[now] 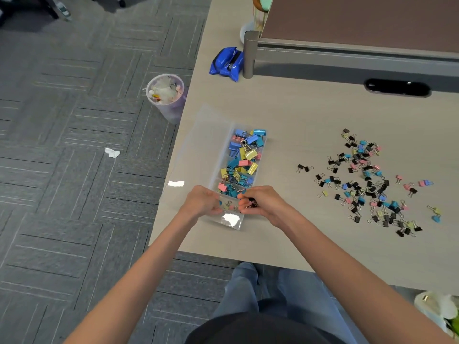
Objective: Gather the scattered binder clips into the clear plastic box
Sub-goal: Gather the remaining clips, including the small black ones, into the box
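1 box [231, 221], L hand [202, 201], R hand [264, 201], dozens clips [367, 181]

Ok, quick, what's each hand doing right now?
Left hand: fingers curled at the near end of the clear plastic box; what it holds cannot be told.
Right hand: closed on small black binder clips.

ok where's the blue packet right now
In the head view the blue packet lies far left on the desk, beside the grey partition post, beyond the clear plastic box.
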Tool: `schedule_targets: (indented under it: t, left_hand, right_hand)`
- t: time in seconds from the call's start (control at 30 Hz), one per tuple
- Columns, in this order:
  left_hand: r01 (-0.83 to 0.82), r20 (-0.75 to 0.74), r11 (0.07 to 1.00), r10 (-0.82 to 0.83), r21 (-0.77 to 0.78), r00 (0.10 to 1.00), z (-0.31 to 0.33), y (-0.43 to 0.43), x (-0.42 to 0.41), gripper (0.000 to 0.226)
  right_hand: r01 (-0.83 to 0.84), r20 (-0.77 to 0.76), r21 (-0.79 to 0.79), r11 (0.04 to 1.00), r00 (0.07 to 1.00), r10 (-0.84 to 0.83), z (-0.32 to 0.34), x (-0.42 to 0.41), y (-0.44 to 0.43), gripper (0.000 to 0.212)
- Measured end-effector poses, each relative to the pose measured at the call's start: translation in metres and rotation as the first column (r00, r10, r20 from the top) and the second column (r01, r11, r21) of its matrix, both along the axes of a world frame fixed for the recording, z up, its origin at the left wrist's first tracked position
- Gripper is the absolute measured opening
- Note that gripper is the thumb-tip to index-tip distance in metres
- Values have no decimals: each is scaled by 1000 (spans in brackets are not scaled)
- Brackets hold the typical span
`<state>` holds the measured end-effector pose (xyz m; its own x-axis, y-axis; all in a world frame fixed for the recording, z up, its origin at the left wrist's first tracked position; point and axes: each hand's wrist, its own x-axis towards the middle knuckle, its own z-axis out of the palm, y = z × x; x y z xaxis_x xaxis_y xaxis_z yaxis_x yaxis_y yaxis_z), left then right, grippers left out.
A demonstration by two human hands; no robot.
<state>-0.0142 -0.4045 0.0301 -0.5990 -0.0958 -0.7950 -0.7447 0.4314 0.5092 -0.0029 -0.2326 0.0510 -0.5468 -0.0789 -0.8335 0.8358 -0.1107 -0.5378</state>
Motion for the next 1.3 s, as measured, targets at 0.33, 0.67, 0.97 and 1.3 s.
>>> schedule_targets:
  t: [0.33,0.67,0.97,1.3]
  left_hand:
    - [-91,-112,989,104,115,988,6,-15,7,25]
    - [10,-449,995,-54,-101,892,7,-15,16,21]
    - [108,-544,988,-150,-109,826,1,-4,18,24]
    - [220,-564,974,-149,58,812,10,65,7,18]
  right_hand:
    - [-71,73,-1,997,995,71,4,-4,-21,9]
    - [-215,30,190,958,977,213,7,-2,-17,36]
    - [-83,-27,199,976,996,90,4,-3,0,23]
    - [21,-136,275,961,991,17,6,1,45,20]
